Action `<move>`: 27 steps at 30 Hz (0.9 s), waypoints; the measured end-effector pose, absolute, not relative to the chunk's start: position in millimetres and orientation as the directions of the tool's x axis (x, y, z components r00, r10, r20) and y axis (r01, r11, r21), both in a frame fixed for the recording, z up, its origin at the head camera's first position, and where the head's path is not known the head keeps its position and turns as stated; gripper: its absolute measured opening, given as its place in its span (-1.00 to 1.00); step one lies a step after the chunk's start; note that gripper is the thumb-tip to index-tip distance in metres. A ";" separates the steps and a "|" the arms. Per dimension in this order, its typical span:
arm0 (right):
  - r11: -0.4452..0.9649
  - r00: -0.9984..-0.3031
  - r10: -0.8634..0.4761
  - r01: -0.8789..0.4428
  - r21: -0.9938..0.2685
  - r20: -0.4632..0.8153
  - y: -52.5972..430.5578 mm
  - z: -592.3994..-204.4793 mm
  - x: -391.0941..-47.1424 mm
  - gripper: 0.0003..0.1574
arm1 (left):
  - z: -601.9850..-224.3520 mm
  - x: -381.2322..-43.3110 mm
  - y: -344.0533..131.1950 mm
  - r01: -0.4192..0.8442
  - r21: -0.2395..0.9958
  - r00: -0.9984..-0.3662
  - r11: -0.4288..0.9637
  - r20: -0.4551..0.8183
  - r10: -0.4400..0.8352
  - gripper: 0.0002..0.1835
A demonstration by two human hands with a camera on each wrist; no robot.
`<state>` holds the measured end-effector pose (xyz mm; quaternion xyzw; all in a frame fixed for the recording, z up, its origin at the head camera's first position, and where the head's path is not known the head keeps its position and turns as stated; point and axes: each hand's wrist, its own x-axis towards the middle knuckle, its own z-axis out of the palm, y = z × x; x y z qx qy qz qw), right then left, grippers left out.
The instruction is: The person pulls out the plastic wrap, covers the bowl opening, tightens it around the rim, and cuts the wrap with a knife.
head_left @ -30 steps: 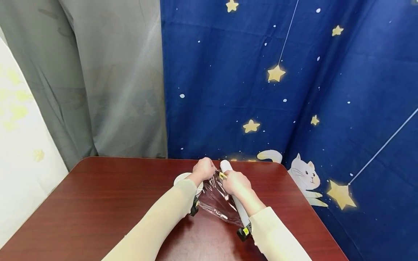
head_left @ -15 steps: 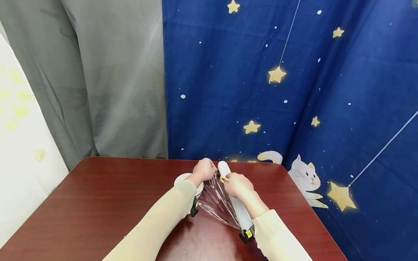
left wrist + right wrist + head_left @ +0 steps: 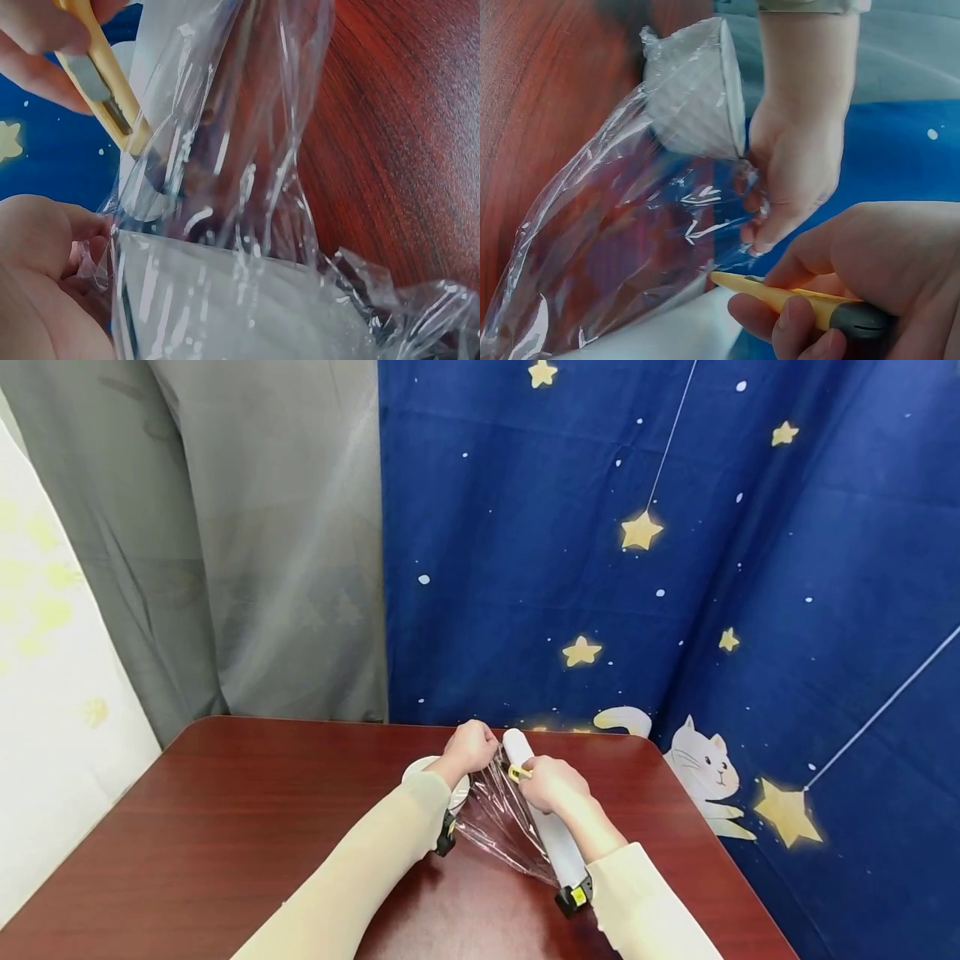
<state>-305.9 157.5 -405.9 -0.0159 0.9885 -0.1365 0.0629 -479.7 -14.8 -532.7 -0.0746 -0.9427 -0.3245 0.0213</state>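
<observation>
My left hand (image 3: 471, 747) pinches the edge of clear plastic wrap (image 3: 498, 827) beside the rim of a white bowl (image 3: 414, 767). In the left wrist view, the wrap lies over the white bowl (image 3: 202, 304), whose side shows ridges in the right wrist view. My right hand (image 3: 555, 785) grips a yellow utility knife (image 3: 814, 307), its tip pointing at the wrap close to the left fingers. Knife (image 3: 105, 79) and wrap overlap in the left wrist view. The sheet runs from the bowl to a white roll (image 3: 516, 745) lying slantwise on the table, partly beneath the right hand and forearm.
The reddish-brown wooden table (image 3: 285, 827) ends at a far edge just beyond the hands. Behind it hang a grey curtain (image 3: 285, 543) and a blue star-patterned curtain (image 3: 510, 543). Black wrist cameras (image 3: 572, 897) sit near the cuffs.
My right hand, with the knife, has shifted slightly right and toward me. The roll's near end has moved a little right, and the wrap's folds have changed. My left hand stays nearly in place.
</observation>
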 end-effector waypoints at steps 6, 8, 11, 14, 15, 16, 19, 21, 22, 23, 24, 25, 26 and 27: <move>0.959 -0.989 -0.083 -0.045 -0.281 -0.125 166.2 -398.5 -297.9 -0.46 | -537.7 -485.2 -13.2 0.149 0.614 -0.988 0.775 0.118 0.096 -0.73; 0.960 -0.989 -0.087 -0.051 -0.277 -0.119 166.3 -399.2 -298.0 -0.47 | -526.9 -471.0 -13.4 0.153 0.624 -0.987 0.766 0.134 0.088 -0.78; 0.960 -0.992 -0.083 -0.054 -0.273 -0.096 163.6 -404.8 -301.8 -0.46 | -526.2 -465.7 -14.4 0.176 0.649 -0.983 0.740 0.156 0.097 -0.82; 0.961 -0.993 -0.086 -0.064 -0.268 -0.074 160.9 -412.3 -306.4 -0.43 | -528.3 -465.4 -14.4 0.178 0.656 -0.983 0.734 0.155 0.100 -0.83; 0.961 -0.993 -0.089 -0.067 -0.266 -0.071 161.0 -413.7 -307.1 -0.43 | -540.1 -478.5 -13.4 0.170 0.662 -0.985 0.730 0.141 0.101 -0.83; 0.961 -0.993 -0.092 -0.069 -0.269 -0.074 161.5 -414.1 -307.1 -0.44 | -542.6 -481.4 -13.2 0.167 0.658 -0.985 0.734 0.136 0.102 -0.82; 0.959 -0.989 -0.098 -0.065 -0.274 -0.109 165.0 -410.1 -305.0 -0.47 | -542.0 -484.0 -13.0 0.163 0.654 -0.986 0.739 0.134 0.098 -0.81; 0.960 -0.985 -0.100 -0.058 -0.275 -0.140 167.0 -404.8 -302.7 -0.49 | -540.9 -484.9 -14.1 0.181 0.655 -0.982 0.734 0.159 0.100 -0.82; 0.959 -0.983 -0.101 -0.055 -0.276 -0.153 167.8 -402.6 -301.7 -0.48 | -539.8 -484.7 -14.5 0.186 0.656 -0.981 0.732 0.169 0.097 -0.82; 0.960 -0.981 -0.103 -0.055 -0.275 -0.163 168.2 -400.4 -300.8 -0.48 | -538.4 -484.5 -15.2 0.193 0.655 -0.979 0.731 0.180 0.097 -0.83; 0.961 -0.980 -0.110 -0.062 -0.271 -0.167 168.5 -398.4 -299.5 -0.47 | -537.6 -484.3 -15.7 0.196 0.653 -0.978 0.731 0.188 0.094 -0.83; 0.961 -0.978 -0.117 -0.068 -0.269 -0.170 168.4 -397.1 -298.4 -0.47 | -537.0 -484.0 -16.1 0.196 0.655 -0.978 0.730 0.188 0.093 -0.83; 0.961 -0.977 -0.119 -0.069 -0.266 -0.175 168.3 -396.2 -297.5 -0.47 | -536.9 -483.9 -16.5 0.195 0.654 -0.978 0.731 0.186 0.094 -0.83; 0.962 -0.977 -0.119 -0.069 -0.263 -0.180 168.4 -395.4 -296.2 -0.47 | -536.7 -483.5 -16.2 0.184 0.649 -0.980 0.739 0.177 0.088 -0.83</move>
